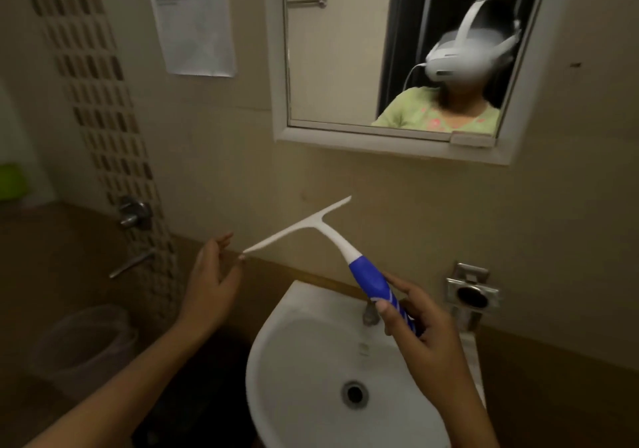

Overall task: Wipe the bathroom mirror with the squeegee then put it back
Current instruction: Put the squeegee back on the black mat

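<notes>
Two bare hands in the shot, one squeegee. Closest to the camera is the one white sink (276, 361), with its single drain hole and a small metal tap (369, 312) at the back edge. Over it, the right hand (420, 330) is wrapped around the blue end of the squeegee (345, 250), thumb pressed on the front of the grip, so it's clamped tight on the handle. The white blade sits up and to the left, tilted, held in the air below the mirror and not touching the glass. The left hand (211, 274) is loose with fingers spread, thumb tip right at the lower tip of the blade; can't tell if it actually touches. Down on the left there's one clear bin (86, 344) on the floor. On the wall behind: two metal taps or handles on the left and one metal fixture (472, 288) to the right of the sink. Furthest back, one white-framed mirror (345, 67) showing a person in a green top, and one paper notice (193, 18) stuck to its left.
</notes>
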